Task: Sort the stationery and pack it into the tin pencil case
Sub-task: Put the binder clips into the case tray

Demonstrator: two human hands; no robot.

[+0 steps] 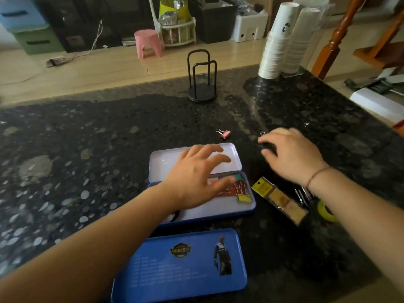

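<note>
Blue tin lid (181, 265) at the near bench (65, 149) edge, open tin pencil case (244, 209) just behind it, left hand (194, 173) above it with fingers spread wide, empty, right hand (290, 154) with fingers curled over a teal binder clip (260, 136), grip unclear, pink binder clip (225, 134) beside, yellow binder clip (244, 197) inside the case.

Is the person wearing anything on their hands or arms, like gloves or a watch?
No gloves and no watch. Both forearms are bare, with no sleeves in view. The left hand wears nothing that shows. The right hand has one thin brownish cord bracelet around the wrist. No rings show, though the fingers are a bit blurred.
</note>
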